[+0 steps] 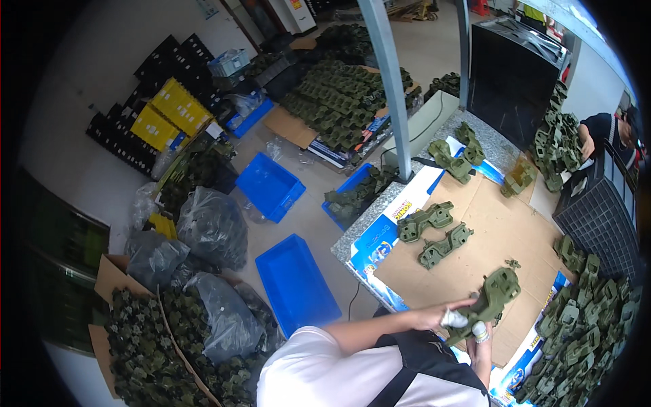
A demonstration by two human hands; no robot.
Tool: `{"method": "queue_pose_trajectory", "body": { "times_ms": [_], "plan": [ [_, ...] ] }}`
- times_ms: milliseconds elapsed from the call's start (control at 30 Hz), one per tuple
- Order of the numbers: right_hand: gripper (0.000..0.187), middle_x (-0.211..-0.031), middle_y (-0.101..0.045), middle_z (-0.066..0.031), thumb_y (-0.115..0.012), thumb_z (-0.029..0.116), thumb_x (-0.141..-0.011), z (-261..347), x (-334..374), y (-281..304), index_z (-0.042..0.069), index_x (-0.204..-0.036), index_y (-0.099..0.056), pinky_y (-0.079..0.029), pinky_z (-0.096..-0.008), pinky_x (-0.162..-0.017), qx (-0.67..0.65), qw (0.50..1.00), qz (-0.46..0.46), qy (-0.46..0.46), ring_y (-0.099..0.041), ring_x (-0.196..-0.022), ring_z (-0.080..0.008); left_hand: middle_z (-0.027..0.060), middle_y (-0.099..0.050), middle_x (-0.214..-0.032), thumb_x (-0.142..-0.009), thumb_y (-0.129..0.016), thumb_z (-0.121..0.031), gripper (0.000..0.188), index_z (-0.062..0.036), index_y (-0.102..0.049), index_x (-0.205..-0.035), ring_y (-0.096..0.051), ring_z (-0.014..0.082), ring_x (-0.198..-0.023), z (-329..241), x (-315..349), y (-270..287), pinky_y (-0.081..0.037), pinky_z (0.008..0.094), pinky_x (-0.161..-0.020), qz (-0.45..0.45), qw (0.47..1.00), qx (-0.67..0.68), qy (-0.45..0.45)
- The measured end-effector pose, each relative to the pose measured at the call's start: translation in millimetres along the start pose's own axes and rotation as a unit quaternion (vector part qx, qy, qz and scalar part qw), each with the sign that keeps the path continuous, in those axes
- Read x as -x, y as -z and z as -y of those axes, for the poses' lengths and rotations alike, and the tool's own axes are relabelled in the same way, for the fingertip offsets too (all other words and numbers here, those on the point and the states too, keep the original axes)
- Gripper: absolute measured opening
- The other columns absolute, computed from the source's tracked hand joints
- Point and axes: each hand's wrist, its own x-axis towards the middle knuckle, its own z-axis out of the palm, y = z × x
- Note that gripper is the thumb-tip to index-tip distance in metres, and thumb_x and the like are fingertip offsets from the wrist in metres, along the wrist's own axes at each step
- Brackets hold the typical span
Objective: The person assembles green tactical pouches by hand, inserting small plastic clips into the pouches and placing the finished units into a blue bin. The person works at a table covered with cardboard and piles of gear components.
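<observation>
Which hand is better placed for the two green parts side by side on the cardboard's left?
Left, probably: the left hand is nearer those green parts than the right hand, though both hold another green piece.

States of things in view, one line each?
Left hand: closed on held green part
Right hand: closed on held green part
Held green part: in both hands
Two green parts left of it: lying on cardboard sheet
Cardboard sheet: laid flat
Blue bin beside table: open, holding parts
Cardboard box: open, full of pieces

2 blue bins (pixel 297 285) lie on the floor (pixel 313 220) near grey plastic bags (pixel 211 229); yellow crates (pixel 154 127) stand beside stacked black crates (pixel 112 144).
</observation>
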Motion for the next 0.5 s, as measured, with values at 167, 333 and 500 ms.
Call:
{"method": "queue_pose_trajectory", "body": {
  "times_ms": [167,333,500],
  "plan": [
    [0.071,-0.14,-0.025,-0.0054,-0.052,0.047,-0.083,27.8,37.4,25.4,0.025,-0.141,-0.018,-0.026,-0.0569,-0.096,0.07,0.986,-0.104,0.107,-0.029,-0.126,-0.0233,0.0069,-0.031,-0.138,-0.089,-0.053,-0.016,0.058,-0.0147,-0.026,-0.139,-0.037,0.0147,-0.12,13.2,7.0,-8.7,-0.035,0.029,-0.096,0.029,0.986,-0.164,0.005],
    [0.062,-0.131,-0.042,-0.0074,-0.057,0.028,-0.08,83.6,71.0,29.6,0.013,-0.135,-0.035,-0.035,-0.0417,-0.097,0.201,0.971,-0.111,-0.071,-0.042,-0.118,-0.024,0.0138,-0.034,-0.133,-0.053,-0.065,-0.004,0.073,-0.0278,-0.053,-0.12,-0.033,0.0336,-0.121,-4.5,27.7,-11.6,-0.025,0.0469,-0.1,0.046,0.696,-0.698,-0.161],
    [0.069,-0.132,-0.042,-0.0101,-0.067,0.023,-0.07,48.0,82.4,18.1,0.007,-0.131,-0.04,-0.031,-0.0333,-0.1,0.39,0.916,0.063,-0.071,-0.039,-0.122,-0.0212,0.0129,-0.039,-0.13,-0.062,-0.064,-0.013,0.053,-0.0278,-0.056,-0.112,-0.034,0.0329,-0.122,-30.7,25.0,-25.4,-0.027,0.0516,-0.099,0.133,0.557,-0.749,-0.333]
  ]
}}
